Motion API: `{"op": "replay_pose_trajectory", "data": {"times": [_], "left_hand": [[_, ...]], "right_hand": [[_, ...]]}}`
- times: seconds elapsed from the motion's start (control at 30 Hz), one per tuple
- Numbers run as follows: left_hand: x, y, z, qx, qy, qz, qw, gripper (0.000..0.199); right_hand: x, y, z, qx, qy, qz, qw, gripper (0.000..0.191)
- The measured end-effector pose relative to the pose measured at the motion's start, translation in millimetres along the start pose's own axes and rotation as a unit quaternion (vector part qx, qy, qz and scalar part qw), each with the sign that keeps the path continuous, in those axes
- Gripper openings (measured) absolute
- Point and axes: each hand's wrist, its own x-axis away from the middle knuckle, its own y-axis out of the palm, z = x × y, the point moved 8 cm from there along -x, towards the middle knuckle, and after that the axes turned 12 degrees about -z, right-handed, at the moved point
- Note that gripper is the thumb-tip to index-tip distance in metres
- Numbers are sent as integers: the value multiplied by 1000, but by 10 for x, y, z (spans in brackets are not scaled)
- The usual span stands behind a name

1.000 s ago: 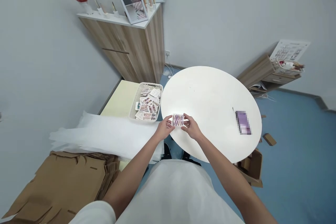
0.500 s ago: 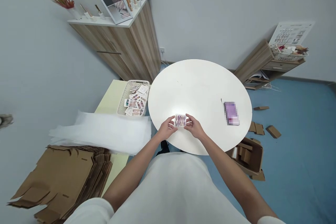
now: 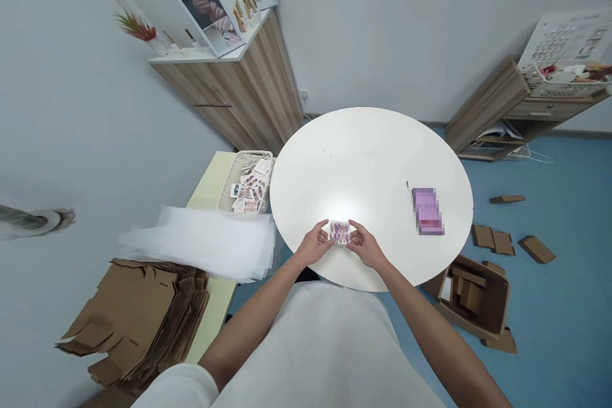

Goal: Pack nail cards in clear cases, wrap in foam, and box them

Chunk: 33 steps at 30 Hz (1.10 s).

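Observation:
A small pack of press-on nails [image 3: 340, 232], in a white tray with rows of purple and pale nails, is held over the near part of the round white table [image 3: 363, 146]. My left hand [image 3: 313, 244] grips its left edge between thumb and fingers. On its right edge, my right hand [image 3: 365, 246] has the same kind of hold. Farther right on the table lies a purple item [image 3: 427, 210], blurred by pixels. A tiny dark object [image 3: 407, 185] sits close to it.
Left of the table, a white basket [image 3: 231, 182] holds several nail packs on a pale bench [image 3: 214, 169]. White sheets [image 3: 205, 239] and flattened cardboard [image 3: 129, 299] are stacked nearer me. An open carton [image 3: 497, 299] with small boxes stands on the floor at right. Wooden cabinets [image 3: 268, 76] line the wall.
The camera view has shifted, so the surroundings appear displaced. Both hands still hold the pack of press-on nails, which now appears slightly lower and farther right in the picture.

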Motion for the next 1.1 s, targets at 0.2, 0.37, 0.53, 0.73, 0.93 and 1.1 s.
{"op": "replay_pose_trajectory", "data": {"times": [0.2, 0.37, 0.53, 0.73, 0.93, 1.1], "left_hand": [[-115, 19, -39, 59, -7, 20, 998, 36], [-187, 33, -99, 123, -21, 24, 992, 24], [-192, 24, -172, 173, -37, 24, 984, 20], [-165, -33, -233, 197, -62, 31, 978, 21], [-131, -72, -229, 198, -64, 36, 977, 19], [-138, -69, -297, 231, -68, 52, 969, 20]], "right_hand": [[44, 24, 18, -30, -10, -38, 999, 63], [58, 5, 63, -65, 9, -22, 998, 67], [84, 36, 158, -128, 39, 1, 991, 62], [66, 46, 172, -151, 55, 30, 987, 44], [25, 23, 89, -138, 58, 43, 988, 42], [22, 55, 26, -98, 53, 9, 994, 60]]}}
